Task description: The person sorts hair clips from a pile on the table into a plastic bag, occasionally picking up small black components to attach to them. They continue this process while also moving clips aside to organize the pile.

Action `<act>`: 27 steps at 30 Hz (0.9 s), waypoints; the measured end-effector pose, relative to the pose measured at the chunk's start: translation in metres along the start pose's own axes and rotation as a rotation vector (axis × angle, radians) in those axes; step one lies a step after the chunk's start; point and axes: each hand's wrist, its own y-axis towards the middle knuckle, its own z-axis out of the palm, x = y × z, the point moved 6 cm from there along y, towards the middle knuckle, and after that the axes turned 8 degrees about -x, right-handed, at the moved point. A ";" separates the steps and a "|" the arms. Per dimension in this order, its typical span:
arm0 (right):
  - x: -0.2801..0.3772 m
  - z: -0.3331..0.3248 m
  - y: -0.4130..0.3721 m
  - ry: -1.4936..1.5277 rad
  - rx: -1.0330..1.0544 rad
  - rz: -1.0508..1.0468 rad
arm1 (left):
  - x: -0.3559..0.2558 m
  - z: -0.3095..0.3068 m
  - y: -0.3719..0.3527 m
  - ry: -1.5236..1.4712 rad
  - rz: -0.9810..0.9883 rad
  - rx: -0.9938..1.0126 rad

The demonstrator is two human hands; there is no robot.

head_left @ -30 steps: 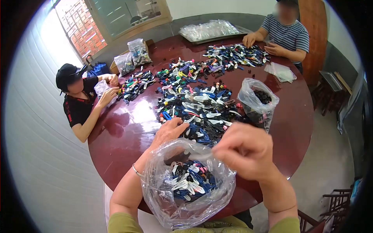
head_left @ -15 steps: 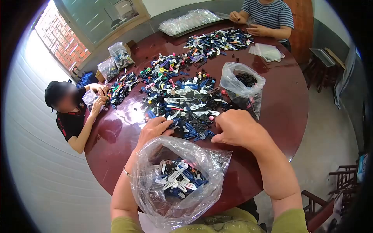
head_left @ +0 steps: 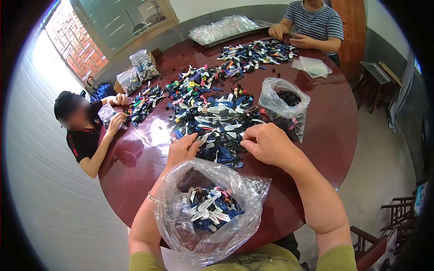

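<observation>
A big heap of snap hair clips (head_left: 221, 121), mostly white, navy and black with some coloured bits, lies in front of me. At its near left edge, my left hand (head_left: 182, 148) pinches a pale hair clip (head_left: 205, 137) between thumb and fingers. My right hand (head_left: 269, 143) is closed at the heap's right side, fingertips against the dark clips; whatever is in them is hidden. Below both hands, a clear plastic bag (head_left: 169, 226) stands open-mouthed at the table's near edge, with white, blue and black clips (head_left: 210, 210) inside.
On the round dark-red table (head_left: 330, 135), another open bag (head_left: 285, 106) holds small black pieces. Filled bags (head_left: 143, 65) stand at the far left. Flat clear bags (head_left: 313, 67) lie far right, near a tray of packets (head_left: 226, 28). Two people (head_left: 83, 126) (head_left: 316, 27) handle clips across the table.
My left hand has lifted slightly from the heap with a pale clip in its fingers. The right hand has shifted a little left and its fingers have drawn together.
</observation>
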 end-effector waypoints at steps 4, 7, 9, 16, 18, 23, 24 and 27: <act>0.003 -0.004 0.001 0.095 -0.177 -0.079 | 0.003 0.001 -0.001 -0.097 0.072 -0.009; 0.015 -0.013 0.001 0.422 -0.220 -0.043 | -0.002 0.000 -0.002 -0.175 -0.011 -0.011; 0.038 -0.028 -0.011 0.703 -0.173 0.019 | 0.000 -0.001 -0.003 -0.216 -0.097 -0.008; 0.088 -0.038 -0.035 0.657 -0.020 -0.350 | 0.009 -0.003 -0.001 -0.221 -0.279 -0.067; 0.065 -0.030 -0.022 0.566 -0.198 -0.336 | 0.008 -0.005 -0.003 -0.284 -0.320 -0.076; 0.015 -0.017 -0.007 -0.140 -0.060 -0.179 | 0.005 -0.006 -0.004 -0.338 -0.218 -0.062; 0.008 -0.011 -0.007 -0.202 0.015 -0.149 | 0.004 -0.006 -0.004 -0.358 -0.255 -0.032; -0.001 0.006 -0.008 -0.315 0.154 -0.107 | 0.006 -0.005 -0.007 -0.403 -0.334 0.026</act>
